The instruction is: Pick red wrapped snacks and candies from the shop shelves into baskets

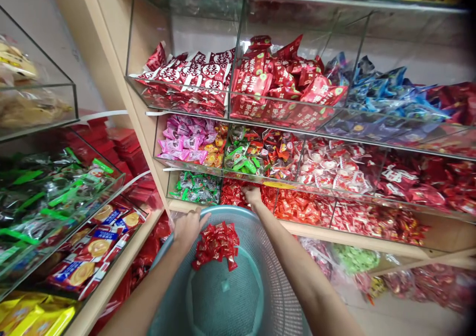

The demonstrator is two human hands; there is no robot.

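My left hand (189, 228) grips the far rim of a pale green mesh basket (267, 286), fingers wrapped over the edge. A small heap of red wrapped candies (216, 244) lies inside the basket against its far wall. My right hand (252, 196) reaches past the rim into the lowest clear bin of red candies (236, 193), fingers curled down among them; what they hold is hidden.
Clear acrylic bins on wooden shelves hold wrapped sweets: red packets (193, 75) on top, blue ones (379, 93) to the right, pink ones (186, 140) and green ones (195, 187) below. A second bin rack (55, 192) stands at left. Bagged goods (353, 259) lie under the shelf.
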